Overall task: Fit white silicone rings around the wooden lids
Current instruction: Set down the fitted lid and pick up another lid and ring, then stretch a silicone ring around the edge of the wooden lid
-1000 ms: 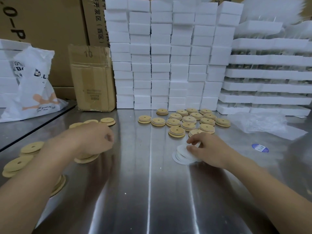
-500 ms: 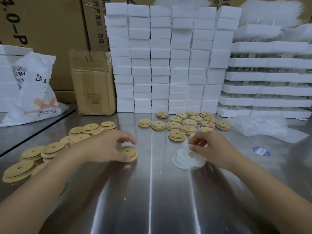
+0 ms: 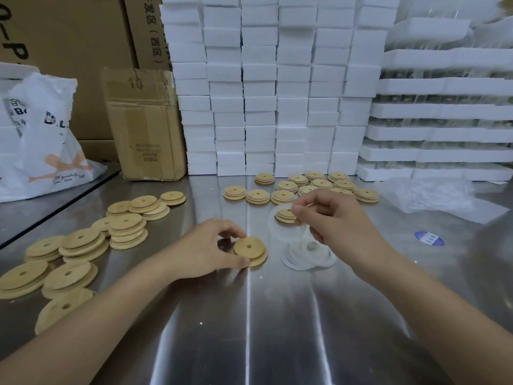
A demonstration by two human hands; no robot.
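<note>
Left hand (image 3: 211, 245): fingers pinch wooden lid (image 3: 249, 250) by rim, flat on table (image 3: 249, 315), centre near. Right hand (image 3: 341, 220): fingers pinch white silicone ring (image 3: 280, 235), lifted just right of lid, above ring pile (image 3: 308, 259). Risk: floppy ring twists, seats half-on; second ring may cling.

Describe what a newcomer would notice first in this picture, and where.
Centre stage, the left hand holds a wooden lid on the steel table while the right hand pinches a white silicone ring just above the ring pile. Behind rises a wall of white foam blocks; bare lids lie heaped at the left.
</note>
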